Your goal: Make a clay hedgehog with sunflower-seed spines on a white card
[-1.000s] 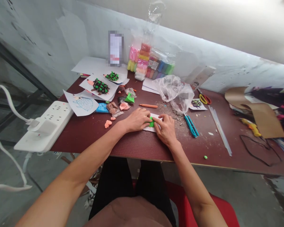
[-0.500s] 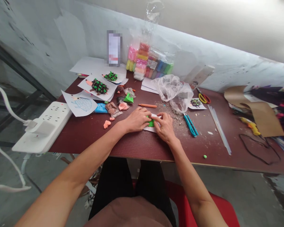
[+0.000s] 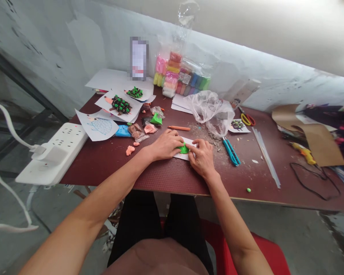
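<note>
A small lump of green clay (image 3: 184, 148) lies on a white paper card (image 3: 189, 142) near the front of the dark red table (image 3: 172, 175). My left hand (image 3: 166, 144) rests on the card and pinches the clay from the left. Opposite it, my right hand (image 3: 202, 156) presses the fingertips onto the same lump. Most of the card and clay is hidden under the fingers.
Left of my hands lie orange clay bits (image 3: 130, 149), opened clay packets (image 3: 143, 128), hedgehog sheets (image 3: 120, 105) and a white power strip (image 3: 54, 152). Behind: an orange pencil (image 3: 179, 128), a clay pack (image 3: 180, 76), a plastic bag (image 3: 212, 110). Right: blue scissors (image 3: 231, 151), yellow-red scissors (image 3: 248, 120), brown paper (image 3: 312, 133).
Both hands stay on the green clay; the fingers shift slightly as they work it. The view wobbles a little.
</note>
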A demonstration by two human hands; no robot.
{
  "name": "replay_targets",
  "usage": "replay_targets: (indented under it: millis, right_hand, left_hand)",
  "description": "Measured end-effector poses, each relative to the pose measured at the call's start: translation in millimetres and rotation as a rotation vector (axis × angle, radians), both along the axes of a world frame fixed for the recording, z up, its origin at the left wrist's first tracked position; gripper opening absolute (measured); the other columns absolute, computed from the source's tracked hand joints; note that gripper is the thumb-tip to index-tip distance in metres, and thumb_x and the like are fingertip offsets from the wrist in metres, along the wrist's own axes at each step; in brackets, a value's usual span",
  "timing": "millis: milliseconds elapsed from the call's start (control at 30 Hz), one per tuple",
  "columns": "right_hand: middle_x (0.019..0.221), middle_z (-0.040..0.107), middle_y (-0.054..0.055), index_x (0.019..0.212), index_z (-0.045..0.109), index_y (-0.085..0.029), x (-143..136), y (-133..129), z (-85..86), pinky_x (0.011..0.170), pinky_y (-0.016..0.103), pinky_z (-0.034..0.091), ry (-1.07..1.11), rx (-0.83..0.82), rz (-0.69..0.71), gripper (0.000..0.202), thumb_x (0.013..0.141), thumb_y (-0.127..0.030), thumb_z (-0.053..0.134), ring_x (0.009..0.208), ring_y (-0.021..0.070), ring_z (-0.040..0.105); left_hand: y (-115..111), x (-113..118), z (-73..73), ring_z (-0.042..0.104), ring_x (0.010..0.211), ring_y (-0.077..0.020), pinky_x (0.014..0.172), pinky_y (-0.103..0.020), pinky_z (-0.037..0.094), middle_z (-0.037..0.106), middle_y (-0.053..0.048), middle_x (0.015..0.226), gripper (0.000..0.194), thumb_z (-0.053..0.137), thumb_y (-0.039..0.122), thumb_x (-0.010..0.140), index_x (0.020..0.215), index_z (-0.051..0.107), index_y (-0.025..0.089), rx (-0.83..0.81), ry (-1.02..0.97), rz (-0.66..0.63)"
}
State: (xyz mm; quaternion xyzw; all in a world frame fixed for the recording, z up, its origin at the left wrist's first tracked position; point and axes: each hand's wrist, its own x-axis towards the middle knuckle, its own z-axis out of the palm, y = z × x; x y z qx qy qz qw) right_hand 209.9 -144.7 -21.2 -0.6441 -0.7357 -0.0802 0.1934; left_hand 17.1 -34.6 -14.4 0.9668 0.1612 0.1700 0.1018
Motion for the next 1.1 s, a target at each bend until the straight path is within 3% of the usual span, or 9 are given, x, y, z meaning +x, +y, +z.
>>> replay_targets:
  millis: [233, 400, 600, 833, 1100]
  right_hand:
    - [0.109, 0.062, 0.008, 0.109, 0.08, -0.026, 7.8, -3.1, 1.5, 0.091, 0.041, 0.038, 0.1, 0.054, -0.014, 0.037, 0.088, -0.011, 0.054, 0.094, 0.0229, 0.051]
    - [0.11, 0.063, 0.007, 0.106, 0.08, -0.027, 6.1, -6.1, 1.7, 0.091, 0.041, 0.037, 0.032, 0.019, 0.035, 0.034, 0.087, -0.011, 0.056, 0.092, 0.0222, 0.05]
    - [0.108, 0.063, 0.007, 0.106, 0.081, -0.029, 3.7, -5.3, -0.1, 0.092, 0.041, 0.037, -0.001, 0.021, -0.016, 0.033, 0.089, -0.013, 0.057, 0.094, 0.0229, 0.049]
    - [0.109, 0.062, 0.008, 0.111, 0.08, -0.028, 3.6, -4.6, -1.3, 0.092, 0.041, 0.036, 0.014, 0.04, -0.017, 0.037, 0.089, -0.011, 0.055, 0.095, 0.023, 0.049]
    - [0.111, 0.061, 0.008, 0.105, 0.081, -0.027, 5.6, -7.7, -0.4, 0.091, 0.041, 0.036, 0.036, 0.034, -0.018, 0.036, 0.088, -0.009, 0.055, 0.095, 0.0229, 0.049]
  left_hand:
    - [-0.2, 0.1, 0.4, 0.055, 0.105, -0.0249, 0.095, -0.041, 0.036, 0.076, -0.005, 0.117, 0.021, 0.06, 0.031, 0.098, 0.109, 0.075, 0.023, 0.011, -0.001, 0.004]
    - [-0.2, 0.4, 0.7, 0.056, 0.106, -0.0246, 0.094, -0.041, 0.036, 0.076, -0.006, 0.119, 0.022, 0.059, 0.031, 0.099, 0.108, 0.077, 0.023, 0.015, -0.002, -0.002]
    - [-1.9, 1.3, 1.4, 0.056, 0.105, -0.0244, 0.09, -0.04, 0.035, 0.075, -0.005, 0.117, 0.024, 0.058, 0.032, 0.101, 0.115, 0.077, 0.029, 0.042, 0.013, -0.002]
    - [-3.6, 2.2, 2.6, 0.056, 0.104, -0.0249, 0.09, -0.04, 0.035, 0.074, -0.004, 0.116, 0.022, 0.059, 0.036, 0.101, 0.109, 0.079, 0.029, 0.046, 0.028, 0.008]
    - [-2.9, 2.5, 0.7, 0.055, 0.103, -0.0246, 0.088, -0.04, 0.035, 0.074, -0.005, 0.116, 0.024, 0.056, 0.035, 0.101, 0.108, 0.079, 0.029, 0.059, 0.017, 0.011]
